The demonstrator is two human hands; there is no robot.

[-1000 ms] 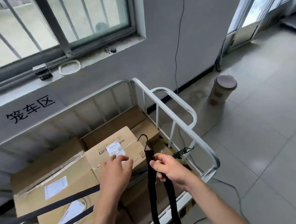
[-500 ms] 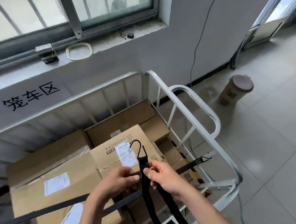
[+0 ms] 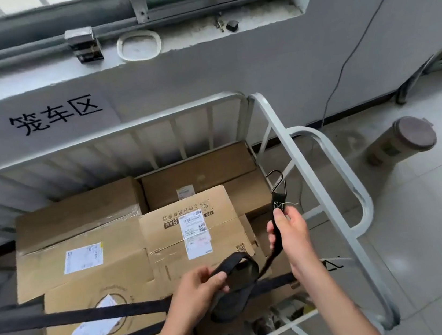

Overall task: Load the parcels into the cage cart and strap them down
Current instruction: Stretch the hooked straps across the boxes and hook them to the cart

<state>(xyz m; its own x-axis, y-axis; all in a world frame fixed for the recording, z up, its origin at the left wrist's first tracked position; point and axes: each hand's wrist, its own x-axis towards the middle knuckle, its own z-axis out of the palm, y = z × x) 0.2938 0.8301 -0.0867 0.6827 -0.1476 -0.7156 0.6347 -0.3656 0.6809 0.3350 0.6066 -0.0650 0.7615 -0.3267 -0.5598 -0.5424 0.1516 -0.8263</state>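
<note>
Taut straps (image 3: 93,313) cut off at left edge, parcel label (image 3: 197,233) print unreadable

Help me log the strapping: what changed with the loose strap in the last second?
The right hand carried the hook end up and rightward, toward the side rail. The left hand now grips the strap lower, looped. The parcels and fastened straps stayed.

Soft daylight from the window (image 3: 52,4) above, faint shadows, slight overall softness, wide-angle bending at the edges.
</note>
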